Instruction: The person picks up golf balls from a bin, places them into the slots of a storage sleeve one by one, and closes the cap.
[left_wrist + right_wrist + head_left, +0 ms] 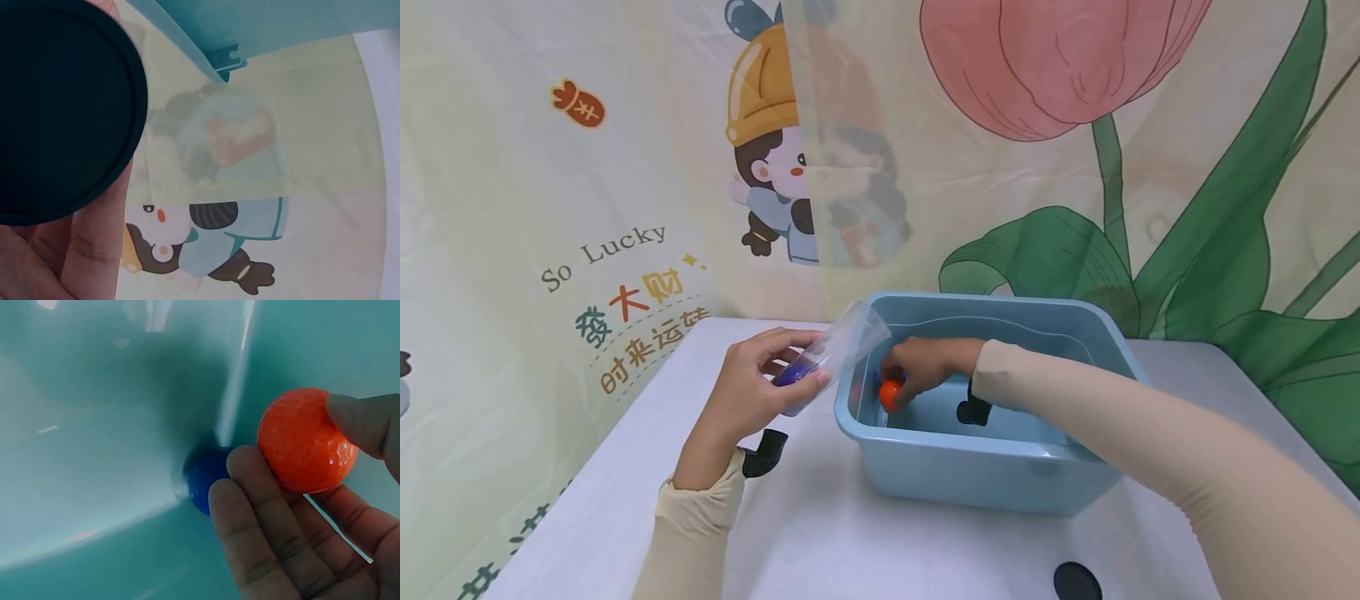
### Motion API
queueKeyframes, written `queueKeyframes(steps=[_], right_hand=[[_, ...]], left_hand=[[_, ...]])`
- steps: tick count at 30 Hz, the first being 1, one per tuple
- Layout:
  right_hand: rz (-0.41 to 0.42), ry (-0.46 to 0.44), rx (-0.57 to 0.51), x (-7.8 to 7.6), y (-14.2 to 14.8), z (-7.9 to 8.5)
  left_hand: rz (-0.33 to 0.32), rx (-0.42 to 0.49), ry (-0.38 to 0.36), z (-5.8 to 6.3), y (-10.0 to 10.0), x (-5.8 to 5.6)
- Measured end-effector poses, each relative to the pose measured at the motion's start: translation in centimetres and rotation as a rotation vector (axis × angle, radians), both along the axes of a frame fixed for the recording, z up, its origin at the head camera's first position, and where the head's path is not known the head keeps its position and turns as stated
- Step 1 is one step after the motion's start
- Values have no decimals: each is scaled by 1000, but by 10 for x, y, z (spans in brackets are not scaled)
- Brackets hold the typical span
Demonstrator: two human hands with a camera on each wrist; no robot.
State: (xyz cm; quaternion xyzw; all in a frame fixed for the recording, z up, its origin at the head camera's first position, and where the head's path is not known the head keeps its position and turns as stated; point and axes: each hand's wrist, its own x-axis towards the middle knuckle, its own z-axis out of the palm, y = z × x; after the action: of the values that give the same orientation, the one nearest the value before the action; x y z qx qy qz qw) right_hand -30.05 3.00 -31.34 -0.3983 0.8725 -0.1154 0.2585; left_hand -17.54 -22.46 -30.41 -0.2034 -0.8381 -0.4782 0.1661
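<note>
My left hand (748, 385) holds a clear plastic tube (857, 335), tilted with its upper end near the left rim of the light blue basin (970, 475). A blue-purple ball (794, 372) shows through the tube's lower part. Inside the basin, near its left wall, my right hand (925, 367) pinches an orange golf ball (301, 447) between thumb and fingers. Two other fingertips are at a blue ball (205, 480) in the basin's corner; contact is unclear. A dark round disc (65, 112) covers much of the left hand in its wrist view.
A black oval disc (1078, 581) lies at the table's front edge. The white table (820, 533) stands before a printed cloth (647, 150). The basin's walls rise around my right hand, and its front rim lies under the right sleeve (1075, 400).
</note>
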Motion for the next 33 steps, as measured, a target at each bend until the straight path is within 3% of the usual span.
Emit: queueKeyframes(steps=[16, 25, 33], right_hand=[[39, 50, -81, -1, 10, 24], [13, 51, -135, 0, 21, 37], [38, 45, -202, 4, 26, 42]], left_hand=[[10, 0, 3, 2, -1, 2], [19, 1, 21, 3, -2, 2], [25, 0, 34, 3, -3, 3]])
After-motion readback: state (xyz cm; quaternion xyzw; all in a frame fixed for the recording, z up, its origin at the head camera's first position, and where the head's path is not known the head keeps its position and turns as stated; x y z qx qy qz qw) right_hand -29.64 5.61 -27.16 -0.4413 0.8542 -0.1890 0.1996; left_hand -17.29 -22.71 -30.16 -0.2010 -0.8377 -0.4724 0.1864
